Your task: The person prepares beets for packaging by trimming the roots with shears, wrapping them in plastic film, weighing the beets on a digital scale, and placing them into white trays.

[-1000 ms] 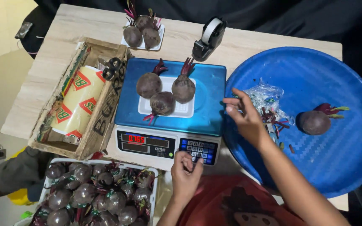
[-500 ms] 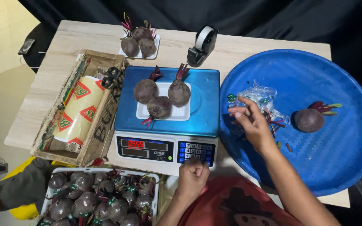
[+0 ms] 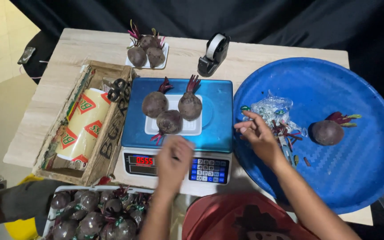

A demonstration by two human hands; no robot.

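A blue electronic scale (image 3: pixel 214 129) stands at the table's middle with a white foam tray (image 3: pixel 154 129) on it holding three beetroots (image 3: pixel 170 121). My left hand (image 3: pixel 174 160) hovers, blurred, over the scale's front edge just below that tray, holding nothing. My right hand (image 3: pixel 258 135) rests on the left rim of a large blue round tray (image 3: pixel 352 173), fingers loosely curled, beside crumpled clear plastic wrap (image 3: pixel 274 109) and trimmed stem scraps (image 3: pixel 287 140). A single beetroot (image 3: pixel 327 132) lies further right in the blue tray.
A wooden box (image 3: pixel 107 146) with a roll of cling film (image 3: pixel 83 126) and scissors (image 3: pixel 117 89) sits left of the scale. Behind are another foam tray of beetroots (image 3: pixel 146 52) and a black tape dispenser (image 3: pixel 214 53). A crate of beetroots (image 3: pixel 94 215) is at the front.
My left hand has risen from the scale's keypad towards the foam tray. My right hand stayed at the blue tray's rim. The view shifted slightly.
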